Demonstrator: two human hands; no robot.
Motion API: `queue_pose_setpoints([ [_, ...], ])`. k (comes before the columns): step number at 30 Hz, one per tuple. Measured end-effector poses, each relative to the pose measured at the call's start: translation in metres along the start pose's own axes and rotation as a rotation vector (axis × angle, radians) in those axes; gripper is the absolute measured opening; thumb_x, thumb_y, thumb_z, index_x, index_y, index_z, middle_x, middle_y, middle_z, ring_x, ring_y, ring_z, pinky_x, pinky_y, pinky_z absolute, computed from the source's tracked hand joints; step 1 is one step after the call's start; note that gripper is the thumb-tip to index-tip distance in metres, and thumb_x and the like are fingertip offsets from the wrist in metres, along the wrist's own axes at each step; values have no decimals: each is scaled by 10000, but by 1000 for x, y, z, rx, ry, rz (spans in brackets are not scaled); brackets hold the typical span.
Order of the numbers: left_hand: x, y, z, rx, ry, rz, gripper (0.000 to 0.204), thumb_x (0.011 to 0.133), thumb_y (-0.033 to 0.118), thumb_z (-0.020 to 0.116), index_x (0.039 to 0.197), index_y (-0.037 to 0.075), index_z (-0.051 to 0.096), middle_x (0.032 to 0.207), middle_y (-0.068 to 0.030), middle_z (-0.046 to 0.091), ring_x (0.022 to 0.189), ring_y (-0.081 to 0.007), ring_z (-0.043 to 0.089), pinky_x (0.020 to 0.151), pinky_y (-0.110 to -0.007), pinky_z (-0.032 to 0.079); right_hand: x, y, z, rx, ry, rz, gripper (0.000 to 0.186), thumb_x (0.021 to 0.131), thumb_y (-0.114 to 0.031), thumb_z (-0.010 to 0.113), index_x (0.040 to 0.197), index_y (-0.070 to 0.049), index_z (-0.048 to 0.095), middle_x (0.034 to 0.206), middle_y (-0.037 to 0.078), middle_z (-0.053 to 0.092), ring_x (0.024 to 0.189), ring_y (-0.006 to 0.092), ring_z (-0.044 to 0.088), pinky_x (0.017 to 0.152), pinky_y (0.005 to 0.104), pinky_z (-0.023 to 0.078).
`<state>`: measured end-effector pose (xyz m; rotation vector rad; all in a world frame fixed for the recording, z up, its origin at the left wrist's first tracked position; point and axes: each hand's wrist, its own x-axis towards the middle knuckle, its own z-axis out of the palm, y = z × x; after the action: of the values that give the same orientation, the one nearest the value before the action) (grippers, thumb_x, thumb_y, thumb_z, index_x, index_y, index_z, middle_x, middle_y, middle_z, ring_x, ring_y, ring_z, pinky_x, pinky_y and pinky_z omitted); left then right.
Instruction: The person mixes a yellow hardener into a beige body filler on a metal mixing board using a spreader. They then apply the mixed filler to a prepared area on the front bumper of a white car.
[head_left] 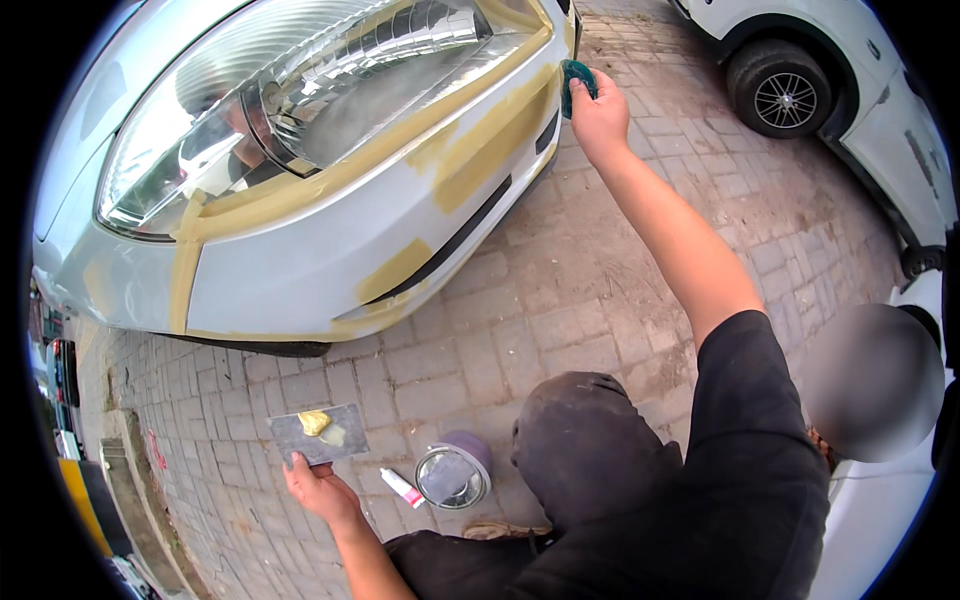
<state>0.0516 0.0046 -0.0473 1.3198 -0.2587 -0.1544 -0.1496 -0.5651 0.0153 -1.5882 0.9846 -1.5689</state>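
My right hand (pixel 602 118) reaches far forward, its fingers closed on a dark green putty spreader (pixel 576 88). The spreader is at the right edge of the light car bumper (pixel 290 285), where yellowish filler patches (pixel 490 150) lie. Low on the left, my left hand (pixel 322 492) grips a grey mixing board (pixel 290 432) by its near edge, thumb on top. On the board sits a lump of yellow putty (pixel 314 422) beside a paler smear (pixel 333 436). Masking tape (pixel 186 260) runs around the headlight (pixel 330 110).
On the brick paving by my knee stand a round can (pixel 468 470) and a white and pink tube (pixel 402 487). A white vehicle (pixel 880 100) with a dark wheel (pixel 780 92) is at the right. Another person (pixel 870 385) is close at my right, face blurred.
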Motion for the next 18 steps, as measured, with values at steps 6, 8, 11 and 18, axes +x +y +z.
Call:
queue_pose_setpoints([
  [6, 0, 0, 4, -17, 6, -8, 223, 1012, 180, 516, 1126, -9, 549, 1036, -91, 650, 904, -146, 625, 777, -284, 498, 1, -6, 5, -229, -120, -186, 305, 892, -173, 585, 1119, 20, 650, 1028, 213, 673, 960, 354, 643, 853, 409, 499],
  [8, 1, 0, 1, -9, 9, -8, 206, 1013, 176, 518, 1110, -2, 553, 1010, -79, 651, 879, -132, 619, 752, -271, 486, -15, -16, 6, -264, -134, -235, 302, 894, -168, 579, 1121, 19, 647, 1026, 209, 669, 957, 357, 639, 850, 410, 500],
  [11, 2, -2, 2, -12, 19, -12, 191, 1010, 176, 526, 1092, 6, 557, 981, -67, 650, 853, -118, 610, 728, -262, 471, -45, -37, 9, -254, -149, -297, 282, 898, -153, 570, 1110, 20, 642, 1017, 198, 665, 943, 355, 637, 829, 407, 504],
  [18, 3, -3, 5, -14, 19, -42, 194, 1010, 178, 527, 1095, 5, 555, 994, -73, 649, 863, -121, 610, 748, -268, 476, -121, -89, 24, -178, -230, -443, 182, 877, -85, 587, 1029, 3, 635, 993, 166, 653, 900, 351, 624, 779, 400, 509],
])
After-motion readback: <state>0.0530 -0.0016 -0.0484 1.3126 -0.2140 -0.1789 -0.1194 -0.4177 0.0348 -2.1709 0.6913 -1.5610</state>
